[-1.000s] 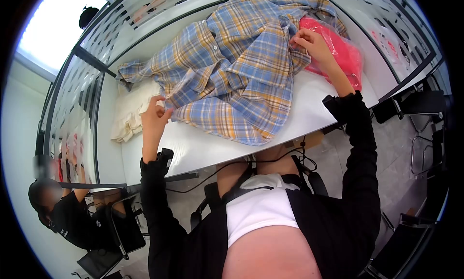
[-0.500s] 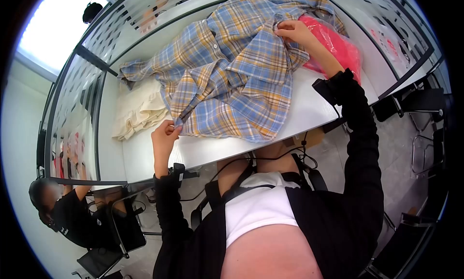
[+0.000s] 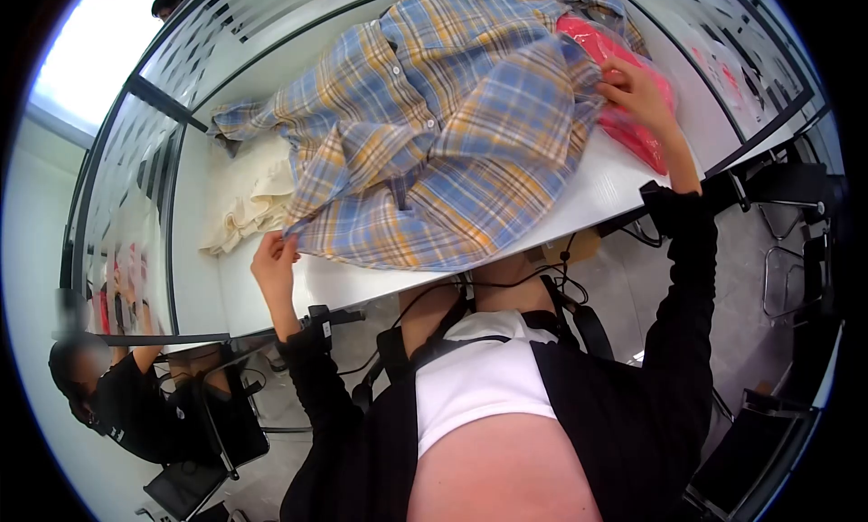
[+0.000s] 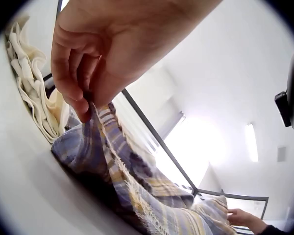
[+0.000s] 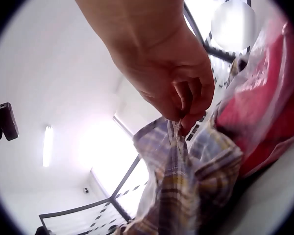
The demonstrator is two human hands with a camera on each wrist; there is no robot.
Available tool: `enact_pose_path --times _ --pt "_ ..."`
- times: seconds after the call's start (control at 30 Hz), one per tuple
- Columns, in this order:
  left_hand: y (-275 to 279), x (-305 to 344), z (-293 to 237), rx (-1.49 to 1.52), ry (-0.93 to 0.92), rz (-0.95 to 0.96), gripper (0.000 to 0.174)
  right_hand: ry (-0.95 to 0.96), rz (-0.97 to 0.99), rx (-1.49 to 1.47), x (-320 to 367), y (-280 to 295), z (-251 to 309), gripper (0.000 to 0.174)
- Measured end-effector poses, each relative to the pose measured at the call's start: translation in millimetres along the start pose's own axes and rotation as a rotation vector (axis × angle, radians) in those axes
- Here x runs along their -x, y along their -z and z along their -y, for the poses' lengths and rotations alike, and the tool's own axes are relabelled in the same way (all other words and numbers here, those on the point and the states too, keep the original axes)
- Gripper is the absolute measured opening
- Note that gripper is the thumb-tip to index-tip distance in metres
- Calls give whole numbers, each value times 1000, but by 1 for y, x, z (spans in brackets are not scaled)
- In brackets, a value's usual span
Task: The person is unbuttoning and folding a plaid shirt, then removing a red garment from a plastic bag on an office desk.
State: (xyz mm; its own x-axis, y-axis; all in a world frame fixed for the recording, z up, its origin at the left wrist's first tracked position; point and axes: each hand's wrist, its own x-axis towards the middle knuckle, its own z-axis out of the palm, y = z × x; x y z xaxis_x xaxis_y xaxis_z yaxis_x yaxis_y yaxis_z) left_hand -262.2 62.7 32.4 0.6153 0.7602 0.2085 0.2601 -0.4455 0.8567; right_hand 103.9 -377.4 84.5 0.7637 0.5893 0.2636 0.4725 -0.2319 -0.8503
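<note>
A blue, yellow and white plaid shirt [image 3: 434,151] with white buttons lies spread across the white table. At its near left corner my left hand [image 3: 274,267] pinches the fabric edge between thumb and fingers; the left wrist view shows a frayed seam running away from that grip. My right hand [image 3: 640,92] pinches another part of the shirt at the right, lifting it so the cloth hangs in folds below the fingertips in the right wrist view. Between the two hands the near part of the shirt is raised and slightly blurred.
Cream folded cloth [image 3: 249,201] lies at the table's left side. A red item in a clear plastic bag [image 3: 624,115] sits at the right, close behind my right hand. Low framed partitions [image 3: 194,214] border the table. Another person [image 3: 127,400] sits beyond the left partition.
My right hand first reached inward and took hold of the shirt, then drew it out to the right. My left hand took hold of the near left corner and pulled it leftward.
</note>
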Motion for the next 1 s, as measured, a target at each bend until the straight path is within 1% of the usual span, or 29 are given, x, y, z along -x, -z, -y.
enact_pose_path --times 0.07,0.17,0.27,0.3,0.33,0.4,0.43,0.5,0.53,0.57,0.6,0.63,0.67,0.7,0.73,0.77,0.8,0.83,0.87,0.9,0.93,0.97,1.0 --pt "11 0 12 8 -11 -75 16 -86 -30 14 22 17 -3 12" --pt "20 4 17 14 -29 -145 12 -86 -90 37 52 29 -6 14" --pt "23 13 16 38 -52 -206 9 -129 -102 125 74 30 -6 20" --pt "24 18 14 56 -54 -220 8 -133 -116 130 80 28 -5 25" --pt "25 20 12 72 -57 -234 8 -108 -142 127 84 23 -4 27" --pt "28 26 16 135 -64 -183 13 -56 -198 127 91 13 -1 30" --pt "27 30 15 156 -60 -160 14 67 -230 221 90 8 -10 34" --pt "22 36 15 161 -28 -104 19 25 -166 104 94 1 -19 34" --pt "18 40 11 142 0 -88 17 5 -133 44 94 -6 -19 35" --pt "12 41 13 144 2 -67 22 -3 -118 -19 90 -14 -20 34" --pt "6 41 16 149 3 -46 27 -16 -62 -35 88 -22 -23 34" --pt "3 41 12 -69 -50 32 35 -27 -8 -50 85 -29 -28 34" --pt "0 41 -5 -287 -101 109 43 -38 47 -65 81 -34 -34 35" --pt "-5 40 -26 -252 -66 216 54 -15 152 34 72 -34 -45 34" --pt "-1 27 -28 -348 -137 260 51 46 214 23 62 -36 -46 31" --pt "5 4 -24 -320 -159 272 45 71 294 300 45 -21 -49 30" --pt "24 -23 -34 -269 -234 217 39 -45 201 258 28 -9 -35 26" --pt "42 -50 -44 -223 -311 163 34 -28 155 303 8 7 -25 24" --pt "60 -77 -55 -181 -389 111 31 40 62 309 -18 34 -9 25" --pt "76 -102 -66 354 -237 68 28 88 -40 259 -42 61 13 28" --pt "82 -88 -104 485 -229 66 28 128 -138 161 -52 80 26 33" --pt "79 -77 -120 505 -237 -25 27 203 -285 -189 -64 99 10 33" --pt "79 -68 -127 521 -237 -115 27 200 -296 -87 -53 85 27 31"
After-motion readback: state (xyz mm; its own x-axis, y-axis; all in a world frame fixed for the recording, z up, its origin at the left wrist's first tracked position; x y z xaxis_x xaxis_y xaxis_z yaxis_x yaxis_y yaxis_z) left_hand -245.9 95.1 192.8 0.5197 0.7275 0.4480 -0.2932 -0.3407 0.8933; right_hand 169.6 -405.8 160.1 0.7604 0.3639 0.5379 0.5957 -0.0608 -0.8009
